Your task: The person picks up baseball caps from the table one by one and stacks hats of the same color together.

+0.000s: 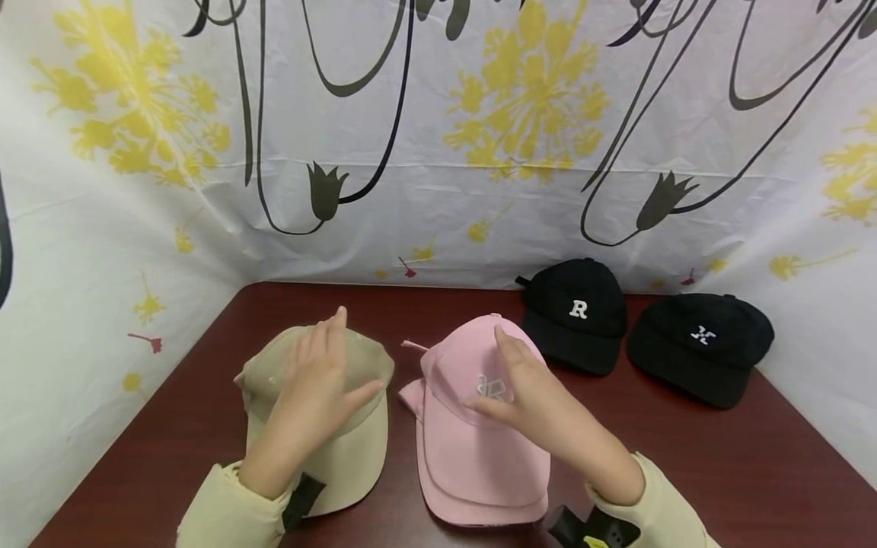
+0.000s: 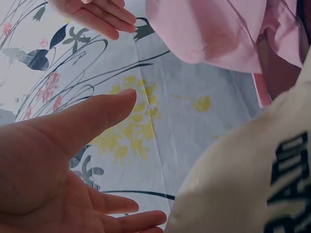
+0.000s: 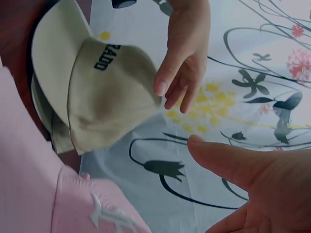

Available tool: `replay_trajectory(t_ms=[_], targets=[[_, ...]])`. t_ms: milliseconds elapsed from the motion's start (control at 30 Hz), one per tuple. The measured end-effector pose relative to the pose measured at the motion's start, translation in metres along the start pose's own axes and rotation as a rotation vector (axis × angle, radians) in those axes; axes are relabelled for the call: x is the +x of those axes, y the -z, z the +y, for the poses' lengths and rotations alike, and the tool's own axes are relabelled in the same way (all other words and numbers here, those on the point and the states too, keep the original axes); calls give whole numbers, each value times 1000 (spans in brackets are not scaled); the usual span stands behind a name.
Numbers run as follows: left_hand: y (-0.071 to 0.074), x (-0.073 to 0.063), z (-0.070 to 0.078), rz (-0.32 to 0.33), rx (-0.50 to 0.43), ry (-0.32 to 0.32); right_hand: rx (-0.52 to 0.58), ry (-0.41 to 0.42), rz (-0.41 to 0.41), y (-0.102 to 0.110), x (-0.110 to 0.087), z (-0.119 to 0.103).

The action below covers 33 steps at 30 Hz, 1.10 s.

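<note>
A beige baseball cap [image 1: 359, 457] lies on the table at the left, its brim toward me. My left hand [image 1: 308, 396] hovers over its crown, fingers extended and thumb apart, holding nothing. Dark lettering marks the crown in the left wrist view, and in the right wrist view a second brim shows beneath the beige cap [image 3: 112, 92]. To its right sit pink caps [image 1: 473, 464], one stacked on another, with a pale emblem on the upper crown. Above that crown my right hand [image 1: 527, 392] is held with straight fingers and spread thumb, gripping nothing.
Two black caps stand at the back right of the dark red table [image 1: 205, 449]: one with a white R [image 1: 575, 312], the other with a white emblem [image 1: 706, 346]. A white patterned cloth [image 1: 425, 122] hangs behind the table and along its sides.
</note>
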State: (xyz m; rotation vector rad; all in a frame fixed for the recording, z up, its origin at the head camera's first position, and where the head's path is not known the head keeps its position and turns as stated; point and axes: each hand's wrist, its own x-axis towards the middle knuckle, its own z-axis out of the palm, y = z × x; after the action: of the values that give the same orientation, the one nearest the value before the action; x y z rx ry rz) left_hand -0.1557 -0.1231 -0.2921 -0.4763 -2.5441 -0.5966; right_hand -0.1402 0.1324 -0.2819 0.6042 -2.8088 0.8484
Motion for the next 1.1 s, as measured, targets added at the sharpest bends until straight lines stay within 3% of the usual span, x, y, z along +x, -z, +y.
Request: replay_trajectory(t_ms=[333, 700, 1100], targets=[[-12, 10, 15, -35, -21, -22, 24, -78, 7, 15, -9, 14], [-22, 18, 30, -87, 5, -41, -27, -92, 32, 19, -15, 28], [-33, 30, 51, -185, -52, -28, -61, -122, 44, 24, -20, 38]])
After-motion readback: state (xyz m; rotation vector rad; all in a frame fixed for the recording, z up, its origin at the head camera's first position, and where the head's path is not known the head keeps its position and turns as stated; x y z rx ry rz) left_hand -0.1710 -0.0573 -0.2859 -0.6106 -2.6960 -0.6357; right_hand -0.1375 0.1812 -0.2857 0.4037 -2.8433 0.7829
